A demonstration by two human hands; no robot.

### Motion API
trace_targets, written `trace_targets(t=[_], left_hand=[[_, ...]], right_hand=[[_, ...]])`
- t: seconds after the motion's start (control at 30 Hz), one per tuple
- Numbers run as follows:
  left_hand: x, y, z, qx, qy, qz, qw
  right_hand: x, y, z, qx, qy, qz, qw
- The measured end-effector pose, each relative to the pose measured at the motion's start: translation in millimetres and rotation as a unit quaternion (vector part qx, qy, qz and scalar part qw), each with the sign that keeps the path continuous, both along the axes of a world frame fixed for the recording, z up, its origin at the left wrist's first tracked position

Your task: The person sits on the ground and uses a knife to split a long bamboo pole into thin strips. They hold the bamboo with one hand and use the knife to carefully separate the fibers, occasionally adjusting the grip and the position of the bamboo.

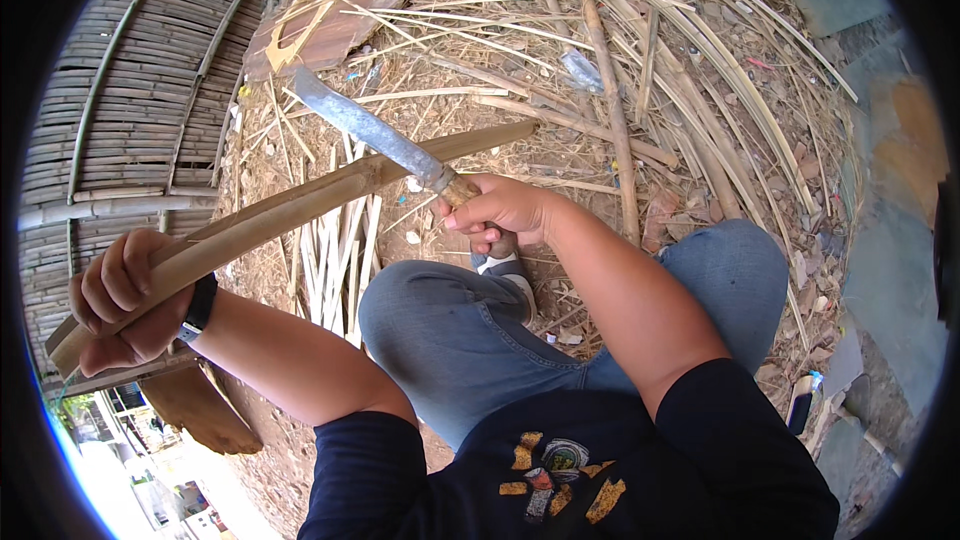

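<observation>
My left hand (128,298) is closed round the near end of a long split bamboo piece (300,202), which slants up and away to the right. A dark band sits on that wrist. In my right hand (500,212) is a machete (362,126), gripped by its wooden handle, the blade pointing to the far left. The blade crosses over the bamboo near its middle; whether it touches cannot be told from this view. Below the crossing, a bundle of pale bamboo strips (340,250) lies on the ground beside my bent knee.
Long bamboo strips (740,90) and brown poles (612,110) are strewn over the littered dirt ahead and right. A reddish-brown board (385,2) lies at the far left, near a slatted bamboo wall (130,70). Crumpled clear plastic (580,70) rests among the straw.
</observation>
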State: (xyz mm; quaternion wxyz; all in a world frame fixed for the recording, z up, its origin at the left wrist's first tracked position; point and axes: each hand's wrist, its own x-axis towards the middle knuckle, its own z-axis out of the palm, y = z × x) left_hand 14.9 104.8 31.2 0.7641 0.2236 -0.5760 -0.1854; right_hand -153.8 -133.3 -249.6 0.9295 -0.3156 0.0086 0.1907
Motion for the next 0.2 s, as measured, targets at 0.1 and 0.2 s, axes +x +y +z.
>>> trace_targets(t=[0.1,0.2], left_hand=[[-0.8,-5.5,3.1,0.002,0.011,0.009,1.0],[-2.9,-4.7,3.7,0.015,0.002,0.01,1.0]], right_hand=[[4.3,-7.1,-18.9,-0.009,0.039,-0.041,0.998],[7.7,-0.3,-4.9,-0.074,0.043,-0.05,0.995]])
